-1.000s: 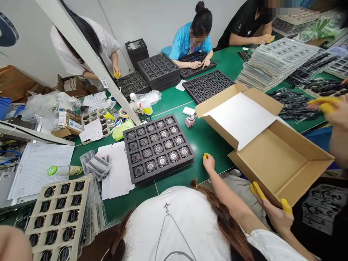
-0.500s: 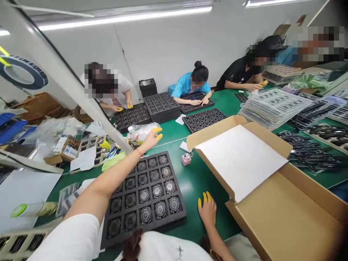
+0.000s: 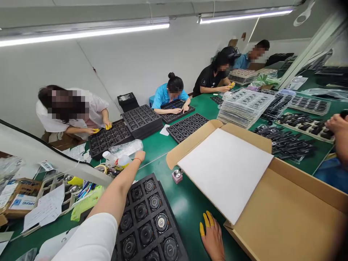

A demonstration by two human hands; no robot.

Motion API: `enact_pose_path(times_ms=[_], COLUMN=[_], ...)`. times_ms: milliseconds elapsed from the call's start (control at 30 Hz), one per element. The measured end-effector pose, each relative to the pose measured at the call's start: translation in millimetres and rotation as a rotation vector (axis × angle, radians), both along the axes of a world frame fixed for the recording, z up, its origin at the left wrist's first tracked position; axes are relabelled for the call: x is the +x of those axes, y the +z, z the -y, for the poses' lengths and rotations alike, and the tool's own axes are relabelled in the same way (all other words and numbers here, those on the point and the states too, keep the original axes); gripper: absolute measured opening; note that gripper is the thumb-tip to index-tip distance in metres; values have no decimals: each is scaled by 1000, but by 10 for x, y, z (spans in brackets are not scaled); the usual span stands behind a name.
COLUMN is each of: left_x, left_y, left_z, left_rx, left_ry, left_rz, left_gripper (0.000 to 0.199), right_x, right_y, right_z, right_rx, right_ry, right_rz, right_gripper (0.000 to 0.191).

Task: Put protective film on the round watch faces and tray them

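My left hand [image 3: 140,156] reaches out across the table beside a crumpled clear plastic bag [image 3: 127,148] and a white bottle [image 3: 115,158]. Its fingers point away from me and are hidden, so I cannot make out a hold on anything. Under that arm lies a black foam tray [image 3: 157,195] with round black speaker-like parts [image 3: 146,233] in its pockets. Yellow finger cots cover fingertips of my right hand [image 3: 213,233], which rests on the green table [image 3: 187,214] with its fingers apart, between the tray and an open cardboard box [image 3: 299,195].
A white sheet [image 3: 228,174] lies on the box. A small pink block with a metal cup [image 3: 177,176] stands left of it. Co-workers sit along the far side with more foam trays [image 3: 187,127]. Stacked plastic trays [image 3: 244,105] stand behind the box; a slanted white post [image 3: 67,159] crosses at left.
My view has turned and shifted. My left hand's fingers, seen stretched out before, are now hidden near the plastic bag. My right hand stays on the table with its fingers apart.
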State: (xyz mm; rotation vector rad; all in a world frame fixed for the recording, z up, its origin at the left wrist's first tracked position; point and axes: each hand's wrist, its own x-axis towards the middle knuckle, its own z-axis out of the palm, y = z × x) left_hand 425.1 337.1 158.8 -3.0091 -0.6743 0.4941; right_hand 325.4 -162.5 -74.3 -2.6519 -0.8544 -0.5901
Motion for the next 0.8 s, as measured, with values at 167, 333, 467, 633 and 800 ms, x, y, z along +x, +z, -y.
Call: enact_pose_path(times_ms=[167,333,467,633,800], left_x=[-203,-466,-606,-606,-252], left_y=[-204,-212,-110,70,-43], left_z=[187,441,462,211,286], left_rx=[-35,-137,-212,-227,-178], left_ry=[-171,-364,-391,-276,-197], left_rz=[-88,-127,-165,-196,-63], left_gripper=[32,30,30,32,31], right_x=[1,-1,6,12,-2], right_y=[35,19,38,51,62], right_z=[0,-8,-16,-11,-23], right_rx=[-1,-26,-39,-49,-37], right_ry=[25,-2,-6,3,-3], right_rz=[-15,-95,-132,-151,-128], right_gripper=[49,51,53,52,56])
